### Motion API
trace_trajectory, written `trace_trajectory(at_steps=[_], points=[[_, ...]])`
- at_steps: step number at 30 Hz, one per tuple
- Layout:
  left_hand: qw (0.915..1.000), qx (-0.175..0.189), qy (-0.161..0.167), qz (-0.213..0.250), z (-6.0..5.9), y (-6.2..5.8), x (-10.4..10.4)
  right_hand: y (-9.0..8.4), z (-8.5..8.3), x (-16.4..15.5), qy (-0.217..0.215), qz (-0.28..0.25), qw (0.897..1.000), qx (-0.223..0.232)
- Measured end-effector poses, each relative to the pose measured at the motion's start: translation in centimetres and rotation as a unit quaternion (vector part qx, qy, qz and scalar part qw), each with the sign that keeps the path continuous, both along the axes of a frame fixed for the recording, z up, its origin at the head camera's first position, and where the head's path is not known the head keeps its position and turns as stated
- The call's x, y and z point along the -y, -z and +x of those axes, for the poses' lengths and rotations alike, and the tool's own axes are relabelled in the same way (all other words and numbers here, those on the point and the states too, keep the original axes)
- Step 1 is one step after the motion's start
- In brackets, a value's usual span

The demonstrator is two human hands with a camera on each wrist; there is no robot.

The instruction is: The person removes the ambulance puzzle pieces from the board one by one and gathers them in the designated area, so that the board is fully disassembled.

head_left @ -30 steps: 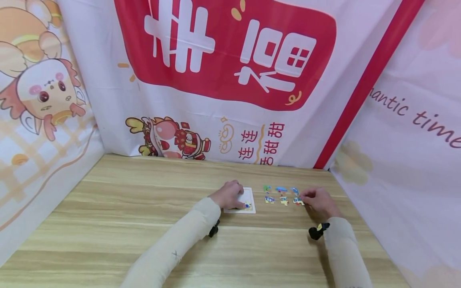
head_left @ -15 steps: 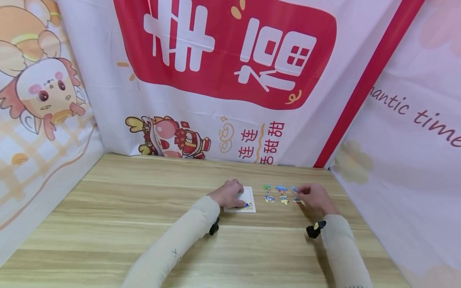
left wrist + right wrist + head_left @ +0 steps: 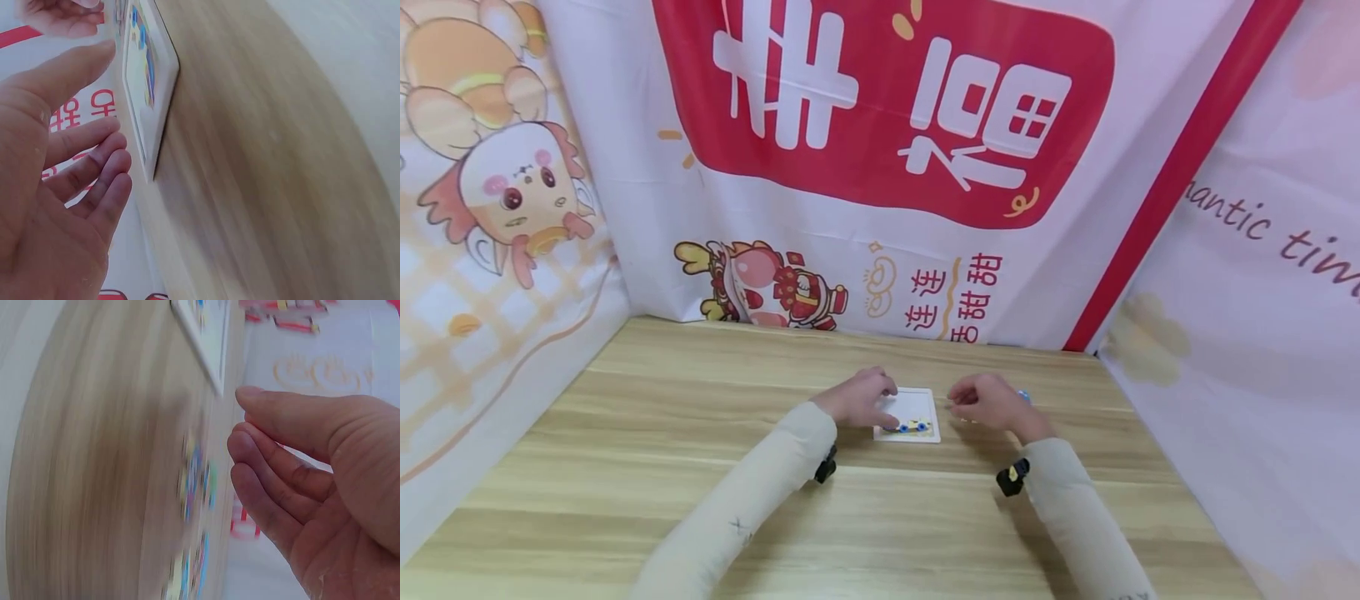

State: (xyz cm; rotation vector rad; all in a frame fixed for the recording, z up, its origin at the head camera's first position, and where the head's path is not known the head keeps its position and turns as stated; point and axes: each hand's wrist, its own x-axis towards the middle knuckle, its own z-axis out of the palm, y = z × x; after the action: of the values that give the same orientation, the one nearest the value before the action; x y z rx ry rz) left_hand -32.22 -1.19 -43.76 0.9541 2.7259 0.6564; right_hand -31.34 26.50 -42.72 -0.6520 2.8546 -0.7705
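A white puzzle tray [image 3: 916, 403] lies on the table, with assembled blue and yellow jigsaw pieces [image 3: 917, 427] along its near side. My left hand [image 3: 857, 400] hovers at the tray's left edge; in the left wrist view its fingers are loosely bent and hold nothing. My right hand [image 3: 992, 404] is to the right of the tray, above loose jigsaw pieces [image 3: 192, 478], which are blurred in the right wrist view. Its thumb is close to the index finger and no piece shows between them. In the head view it hides most of the loose pieces; a blue piece [image 3: 1024, 396] shows behind it.
The wooden table [image 3: 865, 517] extends in front of and to the left of the tray. Printed cloth walls [image 3: 880, 183] enclose the table at the back and both sides. A small black wrist camera [image 3: 1013, 477] sits below the right hand.
My right hand has moved left from the rightmost loose pieces toward the tray. My left hand has drawn back a little to the left, baring more of the assembled pieces.
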Motion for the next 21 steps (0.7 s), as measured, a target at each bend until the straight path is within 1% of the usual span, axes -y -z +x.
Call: trace_trajectory(at_steps=[3,6,9,11,16,19,21], points=[[0.9999,0.004,0.007,-0.006,0.3,0.0,0.5,0.1,0.0,1.9,-0.029,-0.001,1.000,-0.002],[0.9998,0.014,0.003,-0.014,0.6,0.1,1.0,0.4,-0.1,3.8,-0.052,0.005,0.999,0.005],[0.9997,0.021,-0.001,-0.014,0.8,0.2,1.5,0.4,0.0,5.7,-0.065,0.020,0.998,0.017],[0.9998,0.017,0.001,-0.011,0.9,0.3,1.7,0.2,0.0,6.7,-0.075,0.021,0.997,0.023],[0.9998,-0.003,0.018,-0.004,0.8,0.6,1.8,0.4,-0.2,8.4,-0.100,0.039,0.994,0.009],[0.9996,-0.008,0.025,-0.005,0.7,0.8,1.8,0.7,-0.4,8.9,-0.116,0.049,0.992,0.004],[0.9997,-0.005,0.025,-0.004,0.7,0.8,1.8,0.7,-0.5,9.2,-0.119,0.052,0.991,0.013]])
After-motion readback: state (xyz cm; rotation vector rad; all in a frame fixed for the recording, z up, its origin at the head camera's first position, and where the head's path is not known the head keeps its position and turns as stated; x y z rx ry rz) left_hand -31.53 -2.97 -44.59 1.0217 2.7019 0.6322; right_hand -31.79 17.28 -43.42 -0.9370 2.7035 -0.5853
